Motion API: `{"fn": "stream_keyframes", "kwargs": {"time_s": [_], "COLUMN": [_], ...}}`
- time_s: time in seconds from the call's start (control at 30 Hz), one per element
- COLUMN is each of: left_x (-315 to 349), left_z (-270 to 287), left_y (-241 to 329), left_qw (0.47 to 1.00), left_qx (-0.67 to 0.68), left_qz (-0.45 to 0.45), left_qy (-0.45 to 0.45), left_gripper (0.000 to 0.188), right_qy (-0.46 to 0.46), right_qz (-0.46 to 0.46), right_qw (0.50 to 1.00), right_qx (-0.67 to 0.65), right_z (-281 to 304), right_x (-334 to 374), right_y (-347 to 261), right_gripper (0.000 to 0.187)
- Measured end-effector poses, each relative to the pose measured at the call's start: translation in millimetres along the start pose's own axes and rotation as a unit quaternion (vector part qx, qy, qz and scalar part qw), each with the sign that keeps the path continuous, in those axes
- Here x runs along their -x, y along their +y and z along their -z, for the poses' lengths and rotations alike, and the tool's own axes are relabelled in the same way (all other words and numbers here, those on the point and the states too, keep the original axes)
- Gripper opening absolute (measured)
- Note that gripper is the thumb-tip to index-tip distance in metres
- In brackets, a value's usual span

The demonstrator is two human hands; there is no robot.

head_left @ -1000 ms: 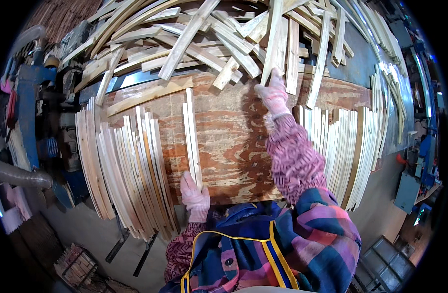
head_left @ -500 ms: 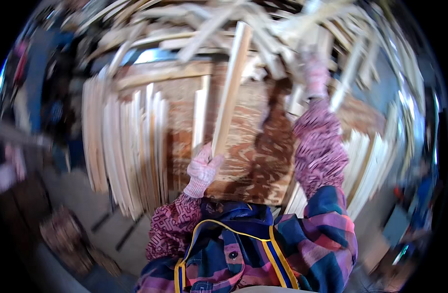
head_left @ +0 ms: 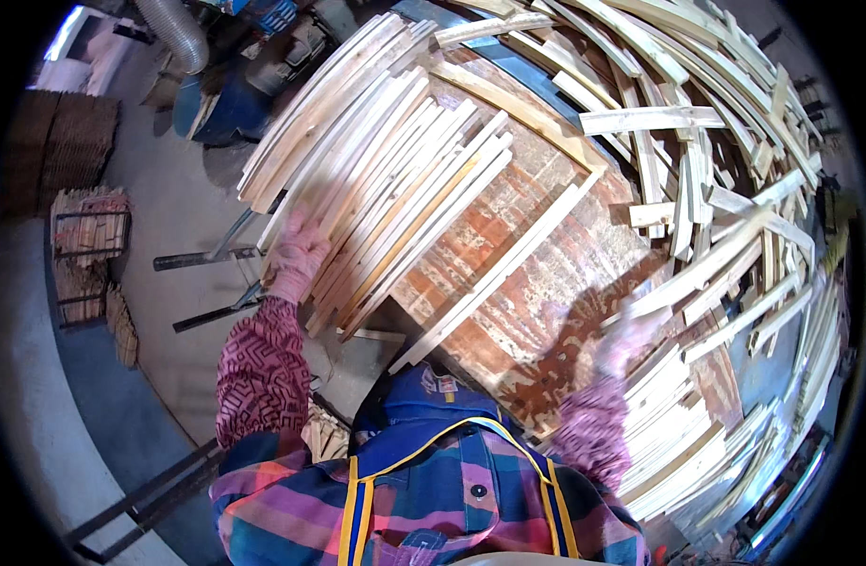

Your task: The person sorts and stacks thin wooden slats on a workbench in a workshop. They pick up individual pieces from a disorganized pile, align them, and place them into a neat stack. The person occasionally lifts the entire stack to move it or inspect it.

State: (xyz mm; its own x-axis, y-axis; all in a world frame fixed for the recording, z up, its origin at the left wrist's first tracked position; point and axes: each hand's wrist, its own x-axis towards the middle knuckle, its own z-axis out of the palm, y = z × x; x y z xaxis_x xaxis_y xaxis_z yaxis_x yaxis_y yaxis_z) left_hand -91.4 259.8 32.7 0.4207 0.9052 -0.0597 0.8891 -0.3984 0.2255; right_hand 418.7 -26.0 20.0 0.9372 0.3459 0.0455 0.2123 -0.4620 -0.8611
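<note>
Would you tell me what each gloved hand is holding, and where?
Left hand presses the near ends of the stacked pale wooden slats. Right hand, blurred, grips one pale slat at its near end.

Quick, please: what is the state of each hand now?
Left hand: resting on the stacked wooden slats; grip cannot be told.
Right hand: blurred, at a long slat; cannot be told.

1. A stack of long, pale, thin wooden slats [head_left: 395,189] lies slanted along the left edge of the worn reddish plywood table [head_left: 537,236], their near ends overhanging it.
2. One pale wooden slat [head_left: 706,269], blurred, lies tilted over the table's right edge.
</note>
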Motion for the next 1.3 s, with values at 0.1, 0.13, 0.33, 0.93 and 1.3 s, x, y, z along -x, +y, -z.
{"fn": "stream_keyframes", "kwargs": {"time_s": [0.1, 0.13, 0.33, 0.93, 1.3], "left_x": [-5.8, -23.9, -70.8, -2.9, -81.8], "left_z": [-24.1, -32.5, 18.3, -25.1, 8.1], "left_y": [-90.9, -82.8, -17.2, -27.5, -48.9], "left_qw": [0.982, 0.997, 0.969, 0.993, 0.978], "left_qx": [0.185, 0.081, 0.019, 0.039, -0.032], "left_qz": [0.044, 0.019, 0.182, 0.065, 0.128], "left_qy": [0.005, -0.003, -0.169, 0.085, -0.159], "left_gripper": [0.067, 0.075, 0.096, 0.072, 0.09], "right_qy": [-0.068, -0.069, -0.091, -0.105, -0.125], "right_qz": [-0.146, -0.138, -0.171, -0.073, -0.083], "right_qw": [0.98, 0.964, 0.915, 0.992, 0.987], "right_qx": [0.114, 0.215, 0.354, 0.005, -0.049], "right_z": [-12.9, -9.7, -25.8, -83.6, -89.6], "right_x": [118.5, 149.2, 172.9, 203.4, 207.1], "right_y": [-16.0, 17.4, -5.5, -62.2, -72.7], "right_gripper": [0.111, 0.111, 0.103, 0.073, 0.062]}}
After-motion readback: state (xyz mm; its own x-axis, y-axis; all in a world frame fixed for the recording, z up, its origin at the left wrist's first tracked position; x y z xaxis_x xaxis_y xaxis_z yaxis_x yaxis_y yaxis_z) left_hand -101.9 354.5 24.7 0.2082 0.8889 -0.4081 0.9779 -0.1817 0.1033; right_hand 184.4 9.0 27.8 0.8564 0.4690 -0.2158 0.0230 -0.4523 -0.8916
